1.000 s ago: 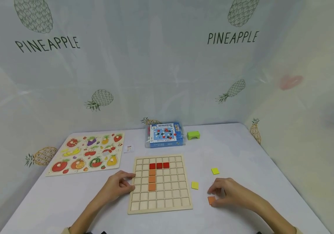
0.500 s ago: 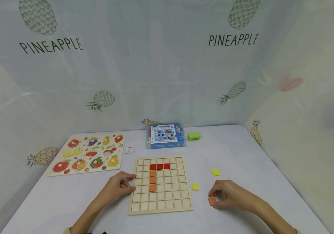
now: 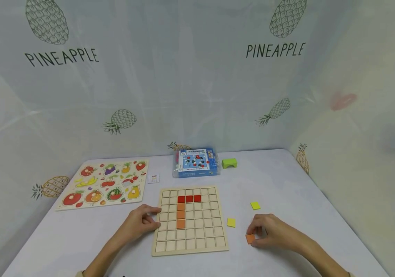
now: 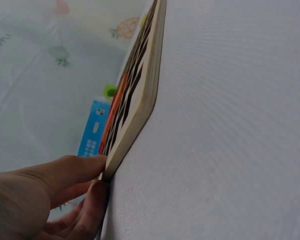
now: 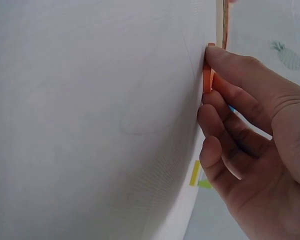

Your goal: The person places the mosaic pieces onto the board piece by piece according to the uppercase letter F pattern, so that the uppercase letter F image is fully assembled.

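1. While my right hand (image 3: 269, 231) pinches an orange tile (image 3: 250, 239) by its edges, thumb and index finger stand only a tile's width apart, and the other fingers curl loosely. The tile is to the right of the grid board (image 3: 190, 244), at or just over the table (image 3: 280, 184); I cannot tell whether it touches.

2. I judge this to be the pick-up step. The next move would call for a light, even pinch, a lift that clears the nearer yellow tile (image 3: 231, 222), and a level approach if the piece is to sit flat in a compartment.

3. My left hand (image 3: 140, 220) has its thumb and index finger spread, tips against the board's left edge, which should help against sliding.

4. Three red tiles (image 3: 189, 199) sit side by side in the board's second row from the back; three seated orange tiles (image 3: 181, 215) run towards me from the leftmost red, one per compartment.

5. The nearer yellow tile lies just beside the board; the farther yellow tile (image 3: 255, 206) lies beyond my right hand.

6. Further back stand a blue box (image 3: 196, 162), contents mostly hidden, and a green block (image 3: 229, 163).
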Demonstrator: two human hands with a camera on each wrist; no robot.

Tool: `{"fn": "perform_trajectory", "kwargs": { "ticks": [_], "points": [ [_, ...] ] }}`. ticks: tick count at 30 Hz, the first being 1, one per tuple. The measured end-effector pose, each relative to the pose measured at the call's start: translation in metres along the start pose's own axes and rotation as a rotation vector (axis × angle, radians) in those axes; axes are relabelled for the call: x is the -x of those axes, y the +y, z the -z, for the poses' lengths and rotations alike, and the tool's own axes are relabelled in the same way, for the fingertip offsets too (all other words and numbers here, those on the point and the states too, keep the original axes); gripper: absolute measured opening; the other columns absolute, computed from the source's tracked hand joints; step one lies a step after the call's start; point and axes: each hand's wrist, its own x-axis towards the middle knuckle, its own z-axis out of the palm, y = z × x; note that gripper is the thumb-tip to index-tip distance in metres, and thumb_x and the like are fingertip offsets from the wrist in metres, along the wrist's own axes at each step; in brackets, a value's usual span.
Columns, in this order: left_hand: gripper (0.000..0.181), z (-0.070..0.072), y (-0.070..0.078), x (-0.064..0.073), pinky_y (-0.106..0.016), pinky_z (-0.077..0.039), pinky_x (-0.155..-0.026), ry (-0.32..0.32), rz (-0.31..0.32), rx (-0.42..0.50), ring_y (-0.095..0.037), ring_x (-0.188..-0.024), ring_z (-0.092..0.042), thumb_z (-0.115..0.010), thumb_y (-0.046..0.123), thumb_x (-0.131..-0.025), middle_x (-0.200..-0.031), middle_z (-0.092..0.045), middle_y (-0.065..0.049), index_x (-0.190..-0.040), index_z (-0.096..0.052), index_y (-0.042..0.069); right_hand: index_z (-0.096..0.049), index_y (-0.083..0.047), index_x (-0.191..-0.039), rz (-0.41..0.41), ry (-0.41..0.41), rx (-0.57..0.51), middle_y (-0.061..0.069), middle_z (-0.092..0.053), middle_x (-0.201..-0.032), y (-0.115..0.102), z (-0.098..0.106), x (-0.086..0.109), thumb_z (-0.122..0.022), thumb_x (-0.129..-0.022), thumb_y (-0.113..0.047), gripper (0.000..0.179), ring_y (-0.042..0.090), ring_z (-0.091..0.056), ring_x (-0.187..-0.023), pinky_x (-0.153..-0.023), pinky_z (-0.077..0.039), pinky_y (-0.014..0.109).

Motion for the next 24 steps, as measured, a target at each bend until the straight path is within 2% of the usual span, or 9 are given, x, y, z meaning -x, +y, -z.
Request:
{"fn": "perform_trajectory", "kwargs": {
  "ticks": [13,21,24],
  "points": [
    [0.045,-0.002,-0.002,0.001,-0.018,-0.052,-0.064,0.009,-0.001,-0.009,-0.001,-0.07,-0.061,-0.081,0.02,-0.079,-0.104,-0.063,-0.009,-0.12,-0.069,0.006,-0.072,-0.027,-0.092,0.023,0.028,0.054,-0.016,-0.063,-0.089,-0.005,-0.003,-0.002,-0.078,-0.083,-0.024,0.011,-0.003,-0.055,-0.077,-0.068,-0.049,0.019],
    [0.045,-0.001,-0.003,-0.001,-0.018,-0.052,-0.064,0.007,-0.016,0.002,-0.001,-0.071,-0.061,-0.081,0.021,-0.08,-0.103,-0.063,-0.01,-0.12,-0.068,0.004,-0.071,-0.031,-0.091,0.057,0.082,0.148,-0.02,-0.062,-0.087,-0.012,-0.002,-0.016,-0.077,-0.084,-0.024,0.011,-0.002,-0.055,-0.076,-0.072,-0.047,0.023],
    [0.045,-0.001,-0.003,-0.001,-0.018,-0.052,-0.064,0.01,-0.007,0.004,-0.001,-0.071,-0.062,-0.081,0.022,-0.08,-0.103,-0.064,-0.009,-0.119,-0.068,0.005,-0.071,-0.03,-0.093,0.047,0.069,0.14,-0.019,-0.063,-0.089,-0.017,-0.001,-0.022,-0.077,-0.084,-0.023,0.013,0.0,-0.056,-0.078,-0.072,-0.049,0.022]
  ]
}}
